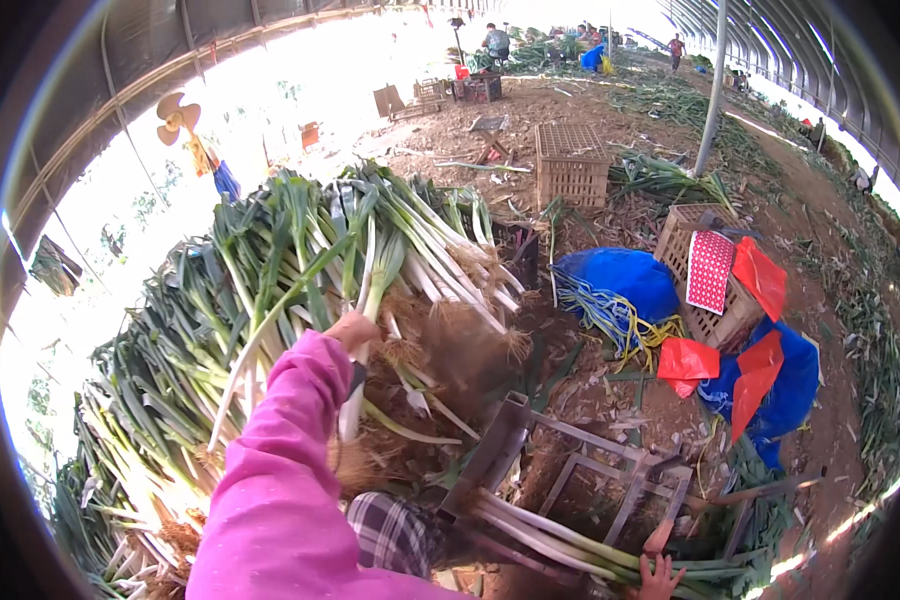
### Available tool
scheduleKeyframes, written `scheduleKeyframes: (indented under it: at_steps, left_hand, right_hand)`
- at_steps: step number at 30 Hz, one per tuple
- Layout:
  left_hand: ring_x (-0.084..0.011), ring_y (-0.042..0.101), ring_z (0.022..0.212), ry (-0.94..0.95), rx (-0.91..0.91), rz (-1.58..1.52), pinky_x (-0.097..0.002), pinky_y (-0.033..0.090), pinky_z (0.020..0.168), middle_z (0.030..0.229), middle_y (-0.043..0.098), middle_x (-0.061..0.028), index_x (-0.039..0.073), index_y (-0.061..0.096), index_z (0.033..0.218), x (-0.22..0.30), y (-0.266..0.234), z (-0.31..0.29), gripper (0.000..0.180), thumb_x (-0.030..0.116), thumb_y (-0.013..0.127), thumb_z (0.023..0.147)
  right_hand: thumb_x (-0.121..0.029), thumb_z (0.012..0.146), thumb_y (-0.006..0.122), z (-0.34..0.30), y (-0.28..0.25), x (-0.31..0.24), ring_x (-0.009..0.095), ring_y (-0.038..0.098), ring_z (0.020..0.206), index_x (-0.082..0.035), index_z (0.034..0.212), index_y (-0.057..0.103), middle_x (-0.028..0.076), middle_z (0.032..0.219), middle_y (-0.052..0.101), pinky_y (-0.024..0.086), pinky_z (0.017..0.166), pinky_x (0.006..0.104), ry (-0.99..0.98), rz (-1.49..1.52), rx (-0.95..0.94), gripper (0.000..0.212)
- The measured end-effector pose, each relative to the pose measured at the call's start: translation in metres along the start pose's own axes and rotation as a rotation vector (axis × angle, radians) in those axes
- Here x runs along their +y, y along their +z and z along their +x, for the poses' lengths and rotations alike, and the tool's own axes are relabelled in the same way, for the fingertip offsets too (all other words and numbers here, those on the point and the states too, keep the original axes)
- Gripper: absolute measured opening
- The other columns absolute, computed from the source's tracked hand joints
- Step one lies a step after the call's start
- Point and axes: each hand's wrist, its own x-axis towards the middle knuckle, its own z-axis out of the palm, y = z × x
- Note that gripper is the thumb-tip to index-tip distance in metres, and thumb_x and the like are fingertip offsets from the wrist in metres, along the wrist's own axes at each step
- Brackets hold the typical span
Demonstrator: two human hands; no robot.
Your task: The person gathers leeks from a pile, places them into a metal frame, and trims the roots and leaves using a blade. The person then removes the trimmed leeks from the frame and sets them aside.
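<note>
My left hand [352, 330], at the end of a pink sleeve, is closed round the pale stalk of a leek [350, 412] at the edge of a big heap of leeks [260, 250]. The heap's leaves are dark green, its stalks white, with shaggy, soil-covered roots. Low on the right, my right hand [660, 578] has its fingers spread against the green part of several leeks [540, 533]. These lie across a low metal frame [492, 452]. A short brown piece [657, 536], perhaps a handle, sticks up beside my right hand.
Right of the heap lie blue plastic sheeting [620, 280], loose blue and yellow ties [610, 318] and red bags [760, 280] on a tipped crate [715, 320]. Beyond stand a plastic crate [570, 165] and a metal post [712, 90]. People work far back.
</note>
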Motion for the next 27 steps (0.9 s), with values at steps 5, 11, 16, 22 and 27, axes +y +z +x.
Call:
scheduleKeyframes:
  at_steps: [5,11,16,22,27]
  left_hand:
    - [-0.0285,0.069,0.073,-0.43,0.492,0.286,-0.04,0.055,0.063,0.079,0.067,-0.0143,0.004,0.059,0.108,-0.049,-0.085,-0.153,0.026,0.017,0.058,0.085]
    - [-0.0308,0.066,0.074,-0.259,0.682,0.643,-0.0436,0.052,0.066,0.08,0.064,-0.0118,0.007,0.057,0.094,-0.015,-0.254,-0.363,0.017,0.01,0.06,0.078]
    - [-0.0309,0.062,0.08,0.168,0.918,0.328,-0.0424,0.048,0.071,0.084,0.06,-0.0123,0.005,0.062,0.088,0.083,-0.321,-0.433,0.019,0.008,0.068,0.071]
    - [-0.0251,0.058,0.075,0.552,0.791,-0.158,-0.0348,0.046,0.069,0.085,0.058,-0.0093,0.001,0.061,0.095,0.192,-0.294,-0.426,0.025,0.003,0.069,0.071]
    - [-0.0284,0.059,0.07,0.912,0.787,-0.214,-0.0392,0.047,0.059,0.076,0.052,-0.0084,0.008,0.052,0.084,0.336,-0.14,-0.301,0.017,0.014,0.067,0.078]
  right_hand:
    - [-0.041,0.045,0.086,0.036,0.086,0.034,0.033,0.035,0.133,-0.032,0.133,0.045,0.005,0.135,0.043,0.013,0.107,0.0711,-0.024,0.084,0.343,0.097]
    - [-0.046,0.075,0.071,0.065,0.07,0.01,0.038,0.031,0.137,-0.033,0.137,0.046,0.012,0.144,0.04,0.003,0.11,0.0692,-0.096,0.342,0.16,0.068]
    - [-0.041,0.065,0.074,0.061,0.154,0.068,0.031,0.043,0.127,-0.033,0.126,0.057,0.007,0.131,0.051,0.017,0.107,0.0691,-0.025,0.004,0.724,0.064]
    - [-0.046,0.059,0.076,0.058,0.105,0.038,0.032,0.041,0.129,-0.027,0.127,0.059,0.009,0.132,0.05,0.022,0.103,0.0702,-0.169,0.159,0.778,0.073]
    - [-0.043,0.066,0.077,0.026,0.057,0.025,0.032,0.032,0.136,-0.026,0.136,0.048,0.011,0.141,0.042,0.01,0.11,0.0651,-0.042,0.284,0.333,0.078]
